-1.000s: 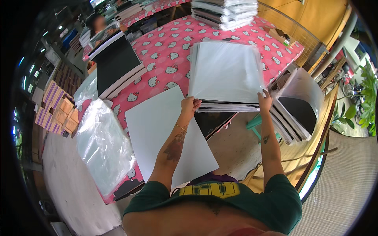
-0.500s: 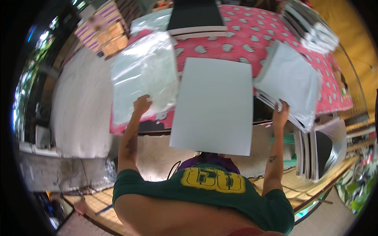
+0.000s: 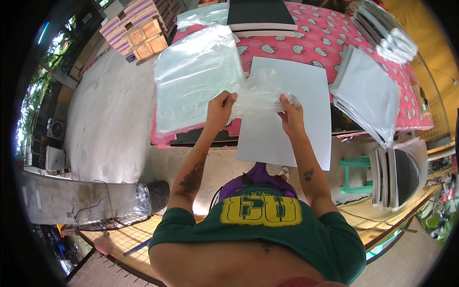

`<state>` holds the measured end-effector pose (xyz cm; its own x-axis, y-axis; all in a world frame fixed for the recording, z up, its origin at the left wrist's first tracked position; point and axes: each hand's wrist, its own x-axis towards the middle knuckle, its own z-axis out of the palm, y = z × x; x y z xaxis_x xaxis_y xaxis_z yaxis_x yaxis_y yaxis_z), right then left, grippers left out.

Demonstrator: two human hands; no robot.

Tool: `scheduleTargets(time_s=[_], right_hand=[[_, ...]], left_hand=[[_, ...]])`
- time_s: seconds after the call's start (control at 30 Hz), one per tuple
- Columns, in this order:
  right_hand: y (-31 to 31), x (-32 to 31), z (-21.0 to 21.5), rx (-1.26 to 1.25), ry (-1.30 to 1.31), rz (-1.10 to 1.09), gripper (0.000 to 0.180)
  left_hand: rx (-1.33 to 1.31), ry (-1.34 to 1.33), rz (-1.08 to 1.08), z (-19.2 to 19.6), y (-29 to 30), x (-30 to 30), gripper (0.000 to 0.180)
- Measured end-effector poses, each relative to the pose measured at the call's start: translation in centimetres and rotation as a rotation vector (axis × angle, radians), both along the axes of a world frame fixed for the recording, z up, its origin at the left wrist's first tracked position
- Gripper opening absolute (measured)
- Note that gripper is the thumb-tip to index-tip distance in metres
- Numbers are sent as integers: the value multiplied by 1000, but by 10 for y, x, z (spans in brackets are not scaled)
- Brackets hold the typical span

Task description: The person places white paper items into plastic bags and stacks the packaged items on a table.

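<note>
A clear plastic bag [image 3: 260, 98] stretches between my two hands, bunched and slightly blurred. My left hand [image 3: 221, 110] pinches its left side, and my right hand [image 3: 291, 115] grips its right side, thumb on top. Beneath the bag lies a large white board [image 3: 287, 141], its near end jutting past the table's front edge. To the left, close to my left hand, is a pile of clear plastic bags [image 3: 196, 81]. On the right side rests a stack of plastic-wrapped boards [image 3: 368, 93], skewed and overhanging the edge.
The table wears a pink patterned cloth [image 3: 330, 45]. At its far side sit a black-topped board stack [image 3: 260, 14] and more wrapped bundles [image 3: 382, 33]. Upright boards [image 3: 385, 177] and a green stool [image 3: 356, 174] stand right, below the table. Stacked wooden crates [image 3: 148, 38] are far left.
My left hand has left the bag pile and my right hand the wrapped stack. Both have come together over the white board, now holding a clear plastic bag.
</note>
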<state>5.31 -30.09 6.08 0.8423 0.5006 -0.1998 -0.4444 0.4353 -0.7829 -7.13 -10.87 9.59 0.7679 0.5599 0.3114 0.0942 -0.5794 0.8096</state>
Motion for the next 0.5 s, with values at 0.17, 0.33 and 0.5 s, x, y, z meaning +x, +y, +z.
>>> scheduleTargets(time_s=[0.17, 0.33, 0.5], right_hand=[[-37, -18, 0, 120, -64, -7, 48], [-46, -40, 24, 74, -192, 120, 56], [-86, -27, 23, -114, -301, 22, 55]], left_hand=[[354, -63, 106, 7, -12, 12, 24], [68, -239, -184, 0, -86, 28, 25], [-123, -180, -80, -10, -65, 41, 17]])
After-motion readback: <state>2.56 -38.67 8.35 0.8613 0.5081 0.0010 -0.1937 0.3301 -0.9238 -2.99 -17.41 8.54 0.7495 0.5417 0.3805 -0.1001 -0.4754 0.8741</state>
